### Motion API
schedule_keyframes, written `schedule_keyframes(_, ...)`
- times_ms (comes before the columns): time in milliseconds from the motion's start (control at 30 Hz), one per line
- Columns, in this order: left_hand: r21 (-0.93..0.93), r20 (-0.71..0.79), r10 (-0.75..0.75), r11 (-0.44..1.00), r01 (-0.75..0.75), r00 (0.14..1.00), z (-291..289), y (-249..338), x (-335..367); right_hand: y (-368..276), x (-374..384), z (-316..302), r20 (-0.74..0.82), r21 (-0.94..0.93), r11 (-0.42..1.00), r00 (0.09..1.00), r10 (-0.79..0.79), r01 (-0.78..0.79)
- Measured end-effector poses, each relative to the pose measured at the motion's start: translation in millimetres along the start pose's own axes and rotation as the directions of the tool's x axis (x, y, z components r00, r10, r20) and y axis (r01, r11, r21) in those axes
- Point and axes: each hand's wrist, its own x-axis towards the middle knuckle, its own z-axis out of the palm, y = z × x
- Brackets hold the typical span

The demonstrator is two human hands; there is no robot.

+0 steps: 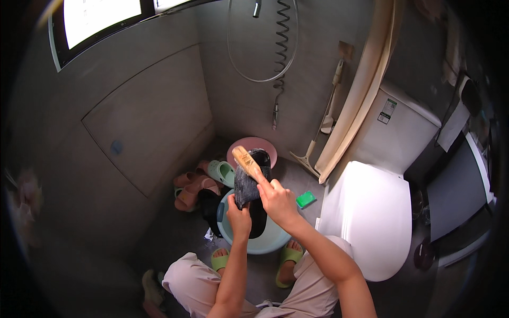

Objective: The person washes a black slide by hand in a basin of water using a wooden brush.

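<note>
Over a light blue basin (268,245), my left hand (238,219) is closed on the near end of a dark grey shoe (244,188), which is tilted up. My right hand (278,202) grips the handle of a wooden scrubbing brush (246,161). The brush head lies across the upper part of the shoe, and its bristles are hidden beneath the wood. A black item (258,221), perhaps a second shoe, shows in the basin below my hands.
A pink basin (260,143) stands behind. Mint clogs (221,173) and pink slippers (195,193) lie left. A green block (306,199) is on the floor at right, near the white toilet (366,220). A squeegee (306,160) leans by a beige curtain (352,122).
</note>
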Motion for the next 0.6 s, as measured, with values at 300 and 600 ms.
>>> schedule_keyframes(300, 0.085, -0.018, 0.055, 0.995, -0.053, 0.998, 10, -19, -6, 7, 3, -8, -0.004, 0.122, 0.986, 0.993, 0.117, -0.115)
schedule_keyframes(600, -0.035, -0.033, 0.078, 0.996, -0.079, 0.996, 24, -32, -13, 14, 8, -11, -0.039, 0.109, 0.988, 0.992, 0.116, -0.112)
